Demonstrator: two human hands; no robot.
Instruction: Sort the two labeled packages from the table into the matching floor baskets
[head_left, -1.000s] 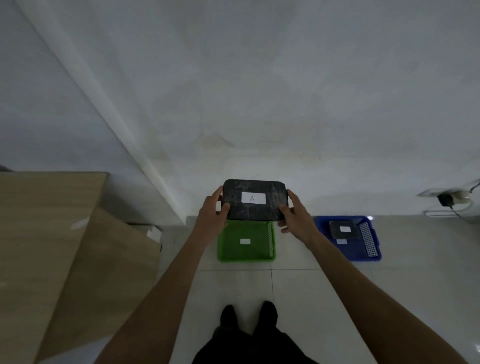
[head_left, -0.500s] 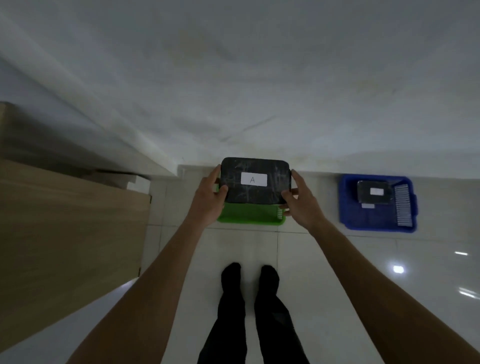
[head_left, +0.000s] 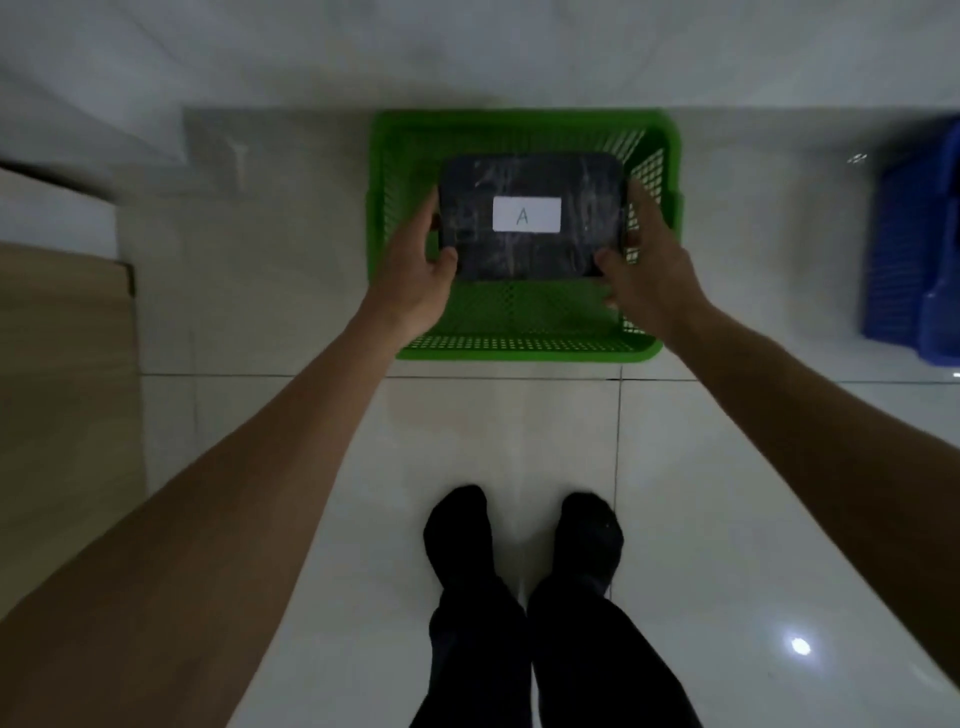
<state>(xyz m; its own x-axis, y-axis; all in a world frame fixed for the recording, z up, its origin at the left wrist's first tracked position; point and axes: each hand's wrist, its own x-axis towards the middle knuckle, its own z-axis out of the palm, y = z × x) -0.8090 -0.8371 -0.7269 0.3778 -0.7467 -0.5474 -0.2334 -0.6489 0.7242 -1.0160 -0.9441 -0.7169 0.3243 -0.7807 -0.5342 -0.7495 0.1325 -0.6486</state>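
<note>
A black package (head_left: 530, 254) with a white label reading "A" is held flat over the inside of the green floor basket (head_left: 519, 340). My left hand (head_left: 415, 280) grips its left edge and my right hand (head_left: 644, 270) grips its right edge. Whether the package touches the basket's bottom cannot be told. A blue floor basket (head_left: 904, 249) stands at the right edge of the view, cut off, and what it holds is out of sight.
A wooden table (head_left: 62, 405) fills the left side. The green basket sits against the white wall (head_left: 467, 47) on the pale tiled floor (head_left: 493, 431). My two black-socked feet (head_left: 519, 540) stand just in front of the green basket.
I have bent down toward the floor: the green basket looms much larger. Both hands have lowered the package "A" from above the basket down into it.
</note>
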